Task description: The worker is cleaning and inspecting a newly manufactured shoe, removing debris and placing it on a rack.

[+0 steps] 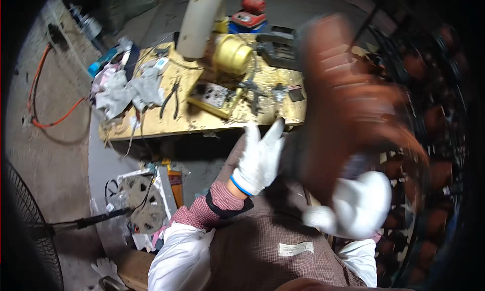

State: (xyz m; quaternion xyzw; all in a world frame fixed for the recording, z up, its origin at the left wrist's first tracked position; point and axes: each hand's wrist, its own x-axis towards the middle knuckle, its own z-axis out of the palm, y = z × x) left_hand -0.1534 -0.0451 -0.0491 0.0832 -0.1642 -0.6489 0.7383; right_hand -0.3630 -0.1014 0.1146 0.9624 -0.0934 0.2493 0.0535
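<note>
A large reddish-brown ribbed part (328, 114) looms at the right, smeared by motion; its exact kind cannot be made out. My right hand (361, 205), in a white glove, closes on its lower end, though the fingers are blurred. My left hand (258, 162), gloved in white with a blue cuff edge, is held in front of the bench's near edge. Its fingers are spread and it holds nothing. Beyond it, on the wooden workbench (151, 131), lie a shallow yellow-edged box (214, 97) and black-handled pliers (172, 101).
A yellow cylinder (232, 56) and a pale upright tube (198, 25) stand toward the bench's back. Grey rags (124, 88) lie at its left, a black crate (278, 48) at its far right. Racks of brown parts (437, 174) line the right; a fan (33, 230) stands lower left.
</note>
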